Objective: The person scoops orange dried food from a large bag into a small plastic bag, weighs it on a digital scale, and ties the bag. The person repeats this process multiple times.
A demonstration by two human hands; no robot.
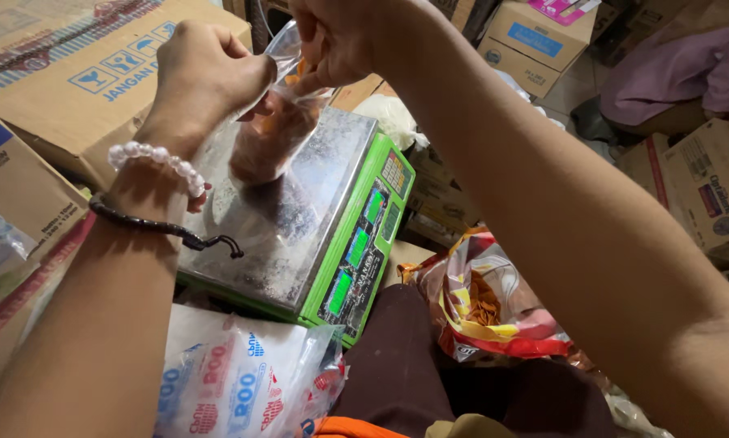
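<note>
A small clear plastic bag (271, 134) with brown-orange snack pieces hangs above the steel platform of a green digital scale (356, 243). My left hand (206, 73) grips the bag's top edge on the left side; its wrist wears a white bead bracelet and a dark cord. My right hand (336, 36) pinches the bag's mouth from the right, fingers at the opening with an orange piece between them. The bag's lower end hovers close over the platform; whether it touches is unclear.
An open large red-and-yellow snack bag (486, 308) full of orange chips lies to the right of the scale. A pack of clear plastic bags (234, 381) lies in front. Cardboard boxes (64, 73) stand all around, and purple cloth (681, 73) lies at far right.
</note>
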